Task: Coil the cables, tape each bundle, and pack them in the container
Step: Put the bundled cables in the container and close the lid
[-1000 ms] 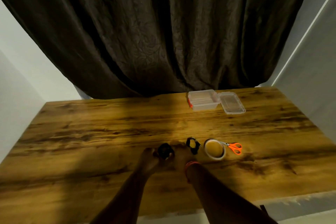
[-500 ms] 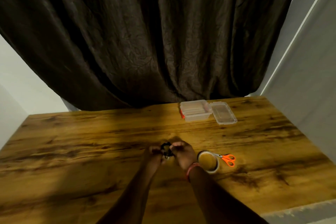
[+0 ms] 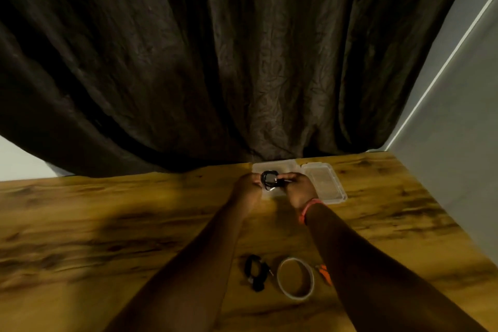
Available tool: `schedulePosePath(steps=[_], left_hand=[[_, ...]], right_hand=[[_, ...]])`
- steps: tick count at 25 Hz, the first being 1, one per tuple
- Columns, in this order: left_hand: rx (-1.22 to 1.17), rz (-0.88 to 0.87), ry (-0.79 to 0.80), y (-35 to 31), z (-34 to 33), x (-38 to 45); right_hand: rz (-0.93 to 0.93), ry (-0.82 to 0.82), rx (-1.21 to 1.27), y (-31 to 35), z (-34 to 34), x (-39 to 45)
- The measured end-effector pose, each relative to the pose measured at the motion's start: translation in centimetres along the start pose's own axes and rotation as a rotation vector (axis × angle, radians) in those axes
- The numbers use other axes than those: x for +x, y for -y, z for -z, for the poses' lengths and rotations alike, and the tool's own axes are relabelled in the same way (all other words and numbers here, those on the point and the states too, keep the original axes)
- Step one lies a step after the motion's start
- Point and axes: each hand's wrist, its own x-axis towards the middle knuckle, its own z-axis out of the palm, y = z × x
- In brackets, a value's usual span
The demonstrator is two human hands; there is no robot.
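Holding one coiled cable bundle (image 3: 270, 180) over the open container (image 3: 272, 166) — left hand (image 3: 249, 187) and right hand (image 3: 299, 187) both pinch it, evidently for packing; second bundle (image 3: 256, 272) waits on the bench (image 3: 107, 224).

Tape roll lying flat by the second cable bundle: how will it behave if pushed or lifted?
The pale thin-walled tape roll lies flat on the wooden table, so it would probably slide, not roll. Its hollow ring looks light and possibly squashable.

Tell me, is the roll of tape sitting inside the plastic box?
No, the tape roll lies on the table near the person, far from the box.
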Motion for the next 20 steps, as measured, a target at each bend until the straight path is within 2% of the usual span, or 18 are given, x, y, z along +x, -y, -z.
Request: schedulePosePath(steps=[2,4,7,9,13,17,20], left_hand=[[0.249,-0.017,0.017,-0.1,-0.4,2.6],[0.395,0.017,0.052,0.1,-0.5,4.8],[0.640,-0.002,0.132,1.0,-0.8,6.2],[0.759,-0.052,0.129,1.7,-1.0,6.4],[0.860,-0.116,0.117,2.0,-1.3,6.7],[0.803,-0.198,0.033,2.6,-0.7,6.5],[0.660,-0.194,-0.061,4.9,0.3,5.3]], right_hand=[[0.008,0.014,-0.025,0.3,-0.1,2.4],[0.013,0.045,-0.079,0.4,-0.4,4.6],[0.027,0.134,-0.317,-0.3,-1.8,6.9],[0.030,0.170,-0.466,-0.6,-2.6,7.5],[0.084,0.273,-0.937,0.7,-3.0,6.8],[0.091,0.285,-0.968,1.2,-2.8,6.4],[0.168,0.173,-0.876,1.4,-1.4,4.8]])
